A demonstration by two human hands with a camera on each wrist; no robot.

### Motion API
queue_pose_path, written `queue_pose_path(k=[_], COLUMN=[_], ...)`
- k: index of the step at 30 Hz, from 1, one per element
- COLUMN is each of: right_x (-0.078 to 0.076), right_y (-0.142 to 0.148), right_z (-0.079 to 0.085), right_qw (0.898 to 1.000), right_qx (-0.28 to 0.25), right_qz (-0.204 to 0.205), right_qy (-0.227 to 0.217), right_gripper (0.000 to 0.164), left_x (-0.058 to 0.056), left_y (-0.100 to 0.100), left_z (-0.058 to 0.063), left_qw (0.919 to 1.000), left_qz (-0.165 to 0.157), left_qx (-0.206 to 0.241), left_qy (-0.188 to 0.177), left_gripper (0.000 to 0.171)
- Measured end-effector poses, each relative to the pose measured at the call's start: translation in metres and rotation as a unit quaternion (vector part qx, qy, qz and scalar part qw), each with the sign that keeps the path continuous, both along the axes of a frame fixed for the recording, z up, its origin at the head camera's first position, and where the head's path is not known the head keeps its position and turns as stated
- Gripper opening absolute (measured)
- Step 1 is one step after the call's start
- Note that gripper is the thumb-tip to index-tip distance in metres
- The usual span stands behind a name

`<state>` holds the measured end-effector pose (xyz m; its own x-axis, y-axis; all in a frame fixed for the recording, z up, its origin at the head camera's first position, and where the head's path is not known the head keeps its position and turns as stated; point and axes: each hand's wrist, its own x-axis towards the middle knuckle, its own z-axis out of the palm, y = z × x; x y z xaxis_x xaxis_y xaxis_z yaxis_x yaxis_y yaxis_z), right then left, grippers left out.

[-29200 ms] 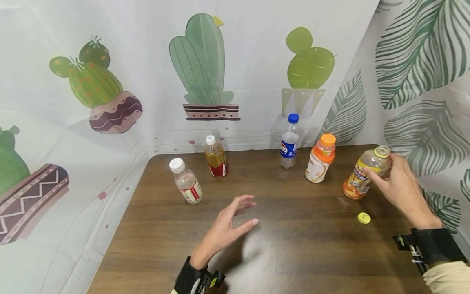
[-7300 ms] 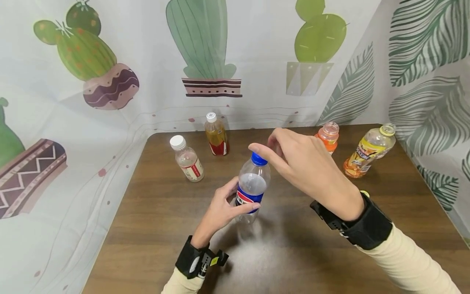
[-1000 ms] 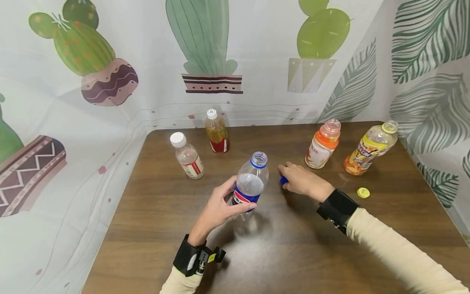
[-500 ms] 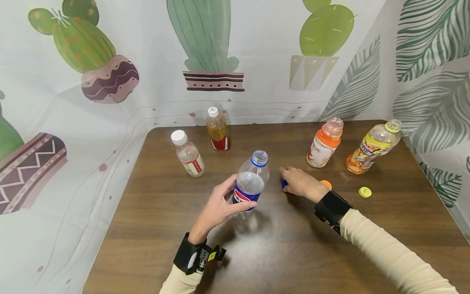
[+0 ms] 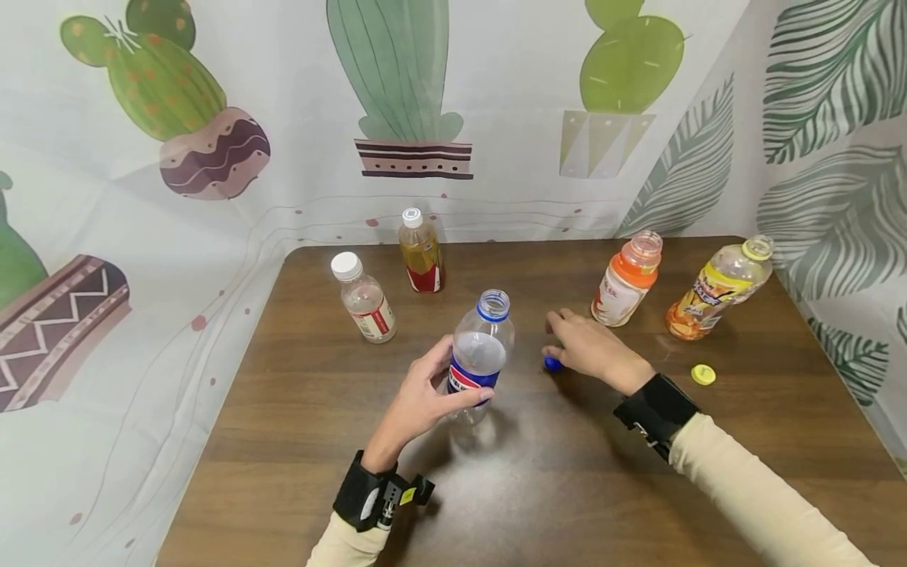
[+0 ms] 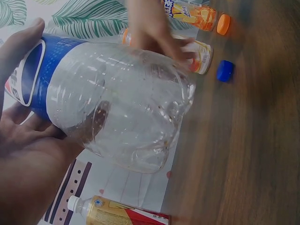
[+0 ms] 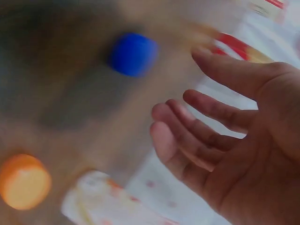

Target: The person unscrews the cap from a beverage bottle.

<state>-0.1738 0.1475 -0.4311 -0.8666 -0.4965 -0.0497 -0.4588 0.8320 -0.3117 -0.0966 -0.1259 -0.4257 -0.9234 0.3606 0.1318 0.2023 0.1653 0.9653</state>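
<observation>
My left hand (image 5: 421, 394) grips a clear plastic soda bottle (image 5: 478, 352) with a blue label round its middle. The bottle's mouth is uncapped and it leans slightly to the right. In the left wrist view its lower half looks clear, with droplets inside. On the table to its right lies a blue bottle cap (image 5: 552, 364), which the right wrist view shows apart from my fingers. Just beyond the cap is my right hand (image 5: 591, 350), fingers spread and holding nothing. An orange cap (image 7: 25, 182) shows in both wrist views; in the head view my right hand or wrist hides it.
At the back right stand an uncapped orange-and-white bottle (image 5: 625, 283) and an uncapped yellow-labelled bottle (image 5: 719, 291). A yellow cap (image 5: 703, 375) lies before them. On the left are a white-capped clear bottle (image 5: 364, 303) and a white-capped bottle of amber liquid (image 5: 421, 256).
My right fingers have let go of the blue cap, now lying on the table. Seven seconds ago that cap sat on the soda bottle. Earlier, the soda bottle stood at the back.
</observation>
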Motion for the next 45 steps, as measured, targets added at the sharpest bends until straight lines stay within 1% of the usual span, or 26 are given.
queue_pose_path(k=[3, 5, 8, 11, 13, 15, 17, 20, 23, 26, 30, 32, 35, 39, 42, 45], right_x=[0.008, 0.015, 0.028, 0.041, 0.047, 0.051, 0.053, 0.054, 0.055, 0.054, 0.049, 0.044, 0.032, 0.009, -0.009, -0.024], right_y=[-0.004, -0.008, -0.013, -0.019, -0.025, -0.032, -0.038, -0.043, -0.046, -0.047, -0.045, -0.041, -0.032, -0.018, -0.008, 0.000], right_z=[0.028, 0.049, 0.077, 0.093, 0.096, 0.095, 0.092, 0.087, 0.084, 0.082, 0.084, 0.087, 0.094, 0.099, 0.095, 0.083], right_qw=[0.997, 0.991, 0.977, 0.963, 0.958, 0.955, 0.953, 0.951, 0.950, 0.948, 0.947, 0.948, 0.952, 0.956, 0.956, 0.955], right_qx=[-0.069, -0.128, -0.207, -0.250, -0.262, -0.269, -0.279, -0.290, -0.295, -0.298, -0.302, -0.299, -0.294, -0.294, -0.285, -0.268], right_qz=[0.008, 0.023, 0.052, 0.081, 0.097, 0.108, 0.112, 0.108, 0.104, 0.107, 0.112, 0.101, 0.069, -0.002, -0.063, -0.107], right_qy=[0.016, 0.012, -0.022, -0.055, -0.064, -0.056, -0.043, -0.023, -0.018, -0.016, 0.010, 0.026, 0.039, 0.024, 0.041, 0.069], right_gripper=[0.022, 0.020, 0.027, 0.045, 0.058, 0.064, 0.064, 0.060, 0.061, 0.062, 0.061, 0.061, 0.062, 0.059, 0.063, 0.068], left_x=[0.000, -0.001, -0.001, -0.001, 0.000, 0.000, 0.001, 0.002, 0.002, 0.001, -0.002, -0.003, -0.003, -0.003, -0.004, -0.004], left_y=[-0.001, -0.001, -0.002, -0.002, -0.002, -0.001, -0.001, 0.001, 0.002, 0.002, 0.003, 0.003, 0.003, 0.001, 0.000, 0.000], left_z=[0.000, 0.000, 0.000, 0.000, 0.000, 0.000, 0.000, 0.000, 0.000, 0.000, -0.001, -0.002, -0.005, -0.008, -0.008, -0.007], left_qw=[1.0000, 1.0000, 0.9999, 0.9998, 0.9998, 0.9998, 0.9998, 0.9998, 0.9996, 0.9994, 0.9988, 0.9984, 0.9975, 0.9964, 0.9959, 0.9954], left_qz=[0.003, 0.004, 0.004, 0.006, 0.007, 0.007, 0.004, -0.002, -0.008, -0.017, -0.029, -0.030, -0.024, -0.013, -0.010, -0.010], left_qx=[-0.003, -0.006, -0.008, -0.007, -0.005, -0.003, 0.000, 0.005, 0.005, -0.006, -0.031, -0.043, -0.058, -0.065, -0.062, -0.055], left_qy=[0.001, 0.003, 0.010, 0.017, 0.019, 0.021, 0.019, 0.020, 0.027, 0.031, 0.025, 0.021, 0.032, 0.053, 0.065, 0.077], left_gripper=[0.064, 0.065, 0.065, 0.064, 0.065, 0.066, 0.067, 0.068, 0.070, 0.072, 0.080, 0.087, 0.093, 0.088, 0.081, 0.077])
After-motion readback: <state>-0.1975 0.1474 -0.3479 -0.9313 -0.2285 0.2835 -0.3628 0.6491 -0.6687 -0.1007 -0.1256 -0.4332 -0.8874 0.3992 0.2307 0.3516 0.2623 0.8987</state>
